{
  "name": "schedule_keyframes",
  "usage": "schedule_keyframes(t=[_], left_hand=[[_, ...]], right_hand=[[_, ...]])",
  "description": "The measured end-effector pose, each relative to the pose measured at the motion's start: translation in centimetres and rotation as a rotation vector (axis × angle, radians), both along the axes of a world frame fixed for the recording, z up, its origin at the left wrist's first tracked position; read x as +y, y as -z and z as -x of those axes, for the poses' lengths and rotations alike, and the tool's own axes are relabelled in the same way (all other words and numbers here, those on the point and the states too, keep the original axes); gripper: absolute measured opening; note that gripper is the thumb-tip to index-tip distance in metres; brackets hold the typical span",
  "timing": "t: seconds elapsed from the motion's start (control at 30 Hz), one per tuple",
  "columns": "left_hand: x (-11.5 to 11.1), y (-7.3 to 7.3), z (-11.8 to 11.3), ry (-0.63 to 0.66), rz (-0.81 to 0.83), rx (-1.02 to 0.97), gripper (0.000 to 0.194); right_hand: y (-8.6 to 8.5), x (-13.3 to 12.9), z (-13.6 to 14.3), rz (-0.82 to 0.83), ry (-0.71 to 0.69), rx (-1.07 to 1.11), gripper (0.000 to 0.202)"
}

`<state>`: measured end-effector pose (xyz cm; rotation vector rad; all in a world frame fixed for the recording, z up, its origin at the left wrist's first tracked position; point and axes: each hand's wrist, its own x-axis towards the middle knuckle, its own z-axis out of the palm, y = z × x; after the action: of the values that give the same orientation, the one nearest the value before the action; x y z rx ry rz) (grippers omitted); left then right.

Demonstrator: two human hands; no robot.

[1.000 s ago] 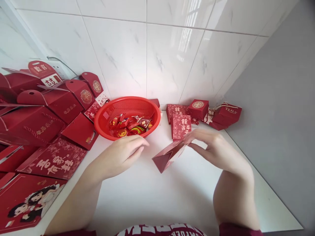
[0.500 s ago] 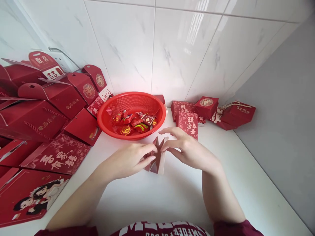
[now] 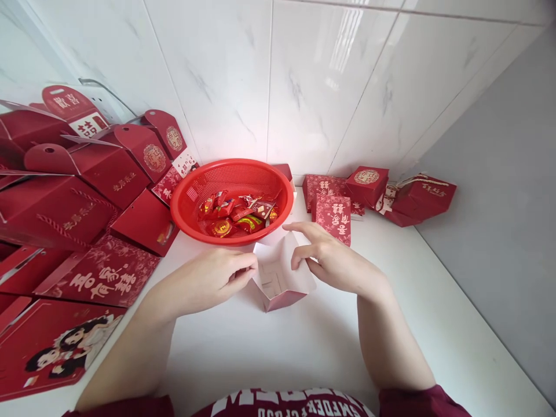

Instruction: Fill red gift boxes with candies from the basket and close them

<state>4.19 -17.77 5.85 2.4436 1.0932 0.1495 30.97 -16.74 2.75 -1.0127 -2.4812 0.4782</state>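
A small paper gift box (image 3: 284, 284) stands on the white table between my hands, its top spread apart and its pale inside and folded bottom facing me. My left hand (image 3: 212, 275) pinches the box's left wall between thumb and fingers. On the opposite side my right hand (image 3: 332, 255) grips the right wall, with some fingers inside and the index finger stretched over the far edge. Just behind the box is a red plastic basket (image 3: 191, 223) holding several wrapped candies (image 3: 237, 215).
Many red gift boxes and bags (image 3: 93, 214) crowd the left side. Flat patterned packets (image 3: 332, 217), a small red box (image 3: 367, 185) and a red bag with a cord (image 3: 421, 200) lie at the back right. A tiled wall (image 3: 217, 75) and a grey panel (image 3: 490, 174) bound the table (image 3: 269, 359).
The box has gone from nearly flat, with its sides folded inward, to spread wide with its inside showing. My left hand has moved a little to the left.
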Motion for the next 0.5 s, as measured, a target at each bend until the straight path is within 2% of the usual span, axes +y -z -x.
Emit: schedule_keyframes(t=[0.1, 0.2, 0.3, 0.37, 0.5], left_hand=[[-0.26, -0.37, 0.08, 0.005, 0.019, 0.008, 0.026], [-0.5, -0.39, -0.02, 0.061, -0.002, 0.013, 0.019], [-0.58, -0.12, -0.21, 0.151, -0.126, 0.016, 0.015], [-0.52, 0.13, -0.33, 0.176, -0.248, 0.008, 0.017], [-0.31, 0.51, -0.4, 0.14, -0.365, -0.006, 0.015]], right_hand=[[0.02, 0.13, 0.13, 0.021, 0.007, 0.008, 0.039], [-0.27, 0.3, 0.14, 0.188, -0.058, 0.031, 0.04], [-0.71, 0.51, 0.14, 0.364, -0.192, 0.09, 0.041], [-0.87, 0.57, 0.22, 0.425, -0.231, 0.101, 0.036], [-0.57, 0.39, 0.62, 0.397, -0.119, 0.071, 0.035]])
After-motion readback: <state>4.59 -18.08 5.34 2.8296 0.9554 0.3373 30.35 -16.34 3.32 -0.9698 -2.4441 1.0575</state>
